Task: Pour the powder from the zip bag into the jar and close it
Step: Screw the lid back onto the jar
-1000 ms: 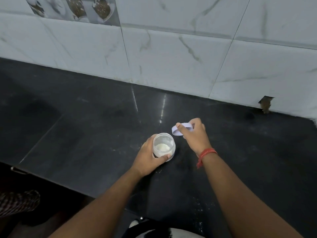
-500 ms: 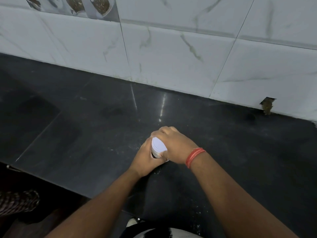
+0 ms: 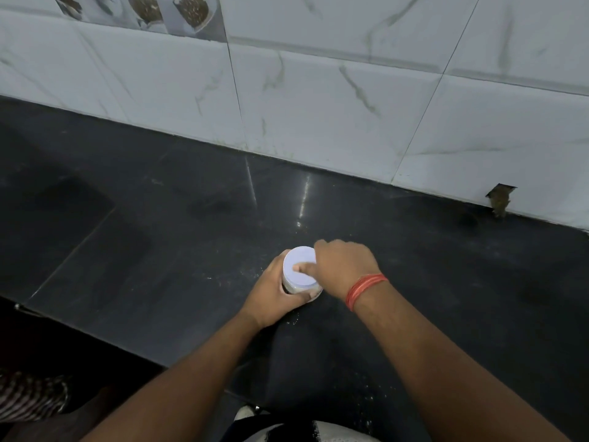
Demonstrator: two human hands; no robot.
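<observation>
A small clear jar (image 3: pixel 291 287) stands on the black counter (image 3: pixel 159 250) with a pale lilac lid (image 3: pixel 299 263) sitting on its mouth. My left hand (image 3: pixel 274 295) wraps around the jar's left side and holds it. My right hand (image 3: pixel 342 266), with a red thread band at the wrist, grips the lid's right edge, thumb lying across the top. The powder inside is hidden by the lid and my fingers. No zip bag is in view.
A white marble-tiled wall (image 3: pixel 318 106) rises behind the counter, with a chipped hole (image 3: pixel 498 200) at its base on the right. Specks of spilled powder (image 3: pixel 223 279) dot the counter around the jar. The counter's front edge (image 3: pixel 95 333) runs at lower left.
One second ago my right hand held the lid in the air beside the uncovered jar. It brought the lid down onto the mouth; now the thumb rests on top. The left hand stayed on the jar.
</observation>
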